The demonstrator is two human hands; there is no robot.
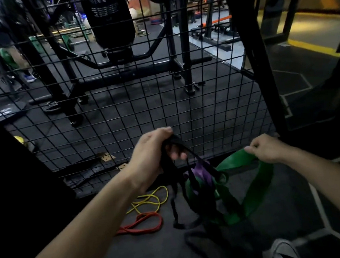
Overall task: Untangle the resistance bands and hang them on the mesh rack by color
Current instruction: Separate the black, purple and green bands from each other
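Left hand (154, 151) gripping black bands (174, 183) | right hand (265, 148) pinching green band (253, 191) | soft, stretchy, light; likely snagging at purple band (201, 175) knot | best held near tangle

You are looking down at a dark rubber floor (134, 115), dimly lit, with pale hexagon lines (295, 92) marked into it on your right. Beyond the wire grid stands a black steel gym frame (115, 61), and a black punching bag (110, 17) hangs within it. Further back you can see green weight plates (68, 41) to the left and an orange-trimmed bench (216, 22) on a lighter grey floor strip. A thick black post (248, 43) slants across your right side. Past it, a yellow stripe (311, 47) edges a warmly lit passage (the brightest patch in the room).
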